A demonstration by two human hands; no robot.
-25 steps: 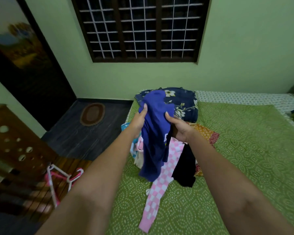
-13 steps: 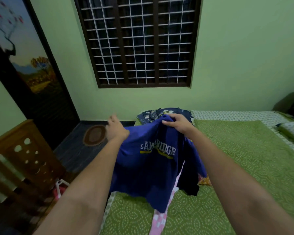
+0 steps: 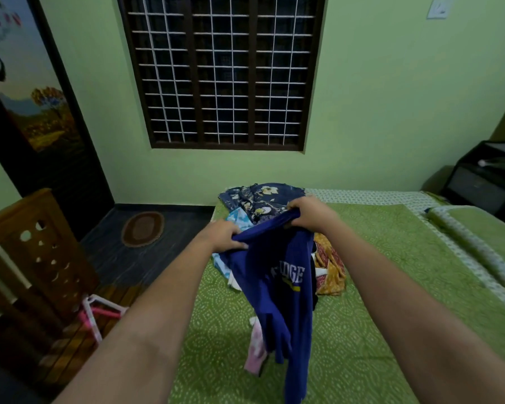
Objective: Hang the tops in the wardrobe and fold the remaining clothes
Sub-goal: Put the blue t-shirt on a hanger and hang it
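- Head view shows the blue T-shirt [image 3: 277, 290] held up over the green bedspread [image 3: 362, 330], its top edge bunched between both hands and its body hanging down toward 6 o'clock, with part of a white print readable on the chest.
- Left hand [image 3: 220, 236] grips the shirt's upper edge at 9 o'clock, fingers curled into the cloth; right hand [image 3: 311, 212] grips it at 1 o'clock the same way.
- Half a second ago the shirt was spread wide between the hands, its whole print facing the camera; now the hands are closer and the cloth hangs narrow and twisted.
- My reading: the shirt is being turned or gathered to find its neck for hanging.
- Behind it, at 12 o'clock, lies the pile of clothes [image 3: 260, 199], unfolded.
- At 8 o'clock, off the bed, pink and white hangers [image 3: 99, 312] lie on the floor [image 3: 108, 258], near enough to reach next.
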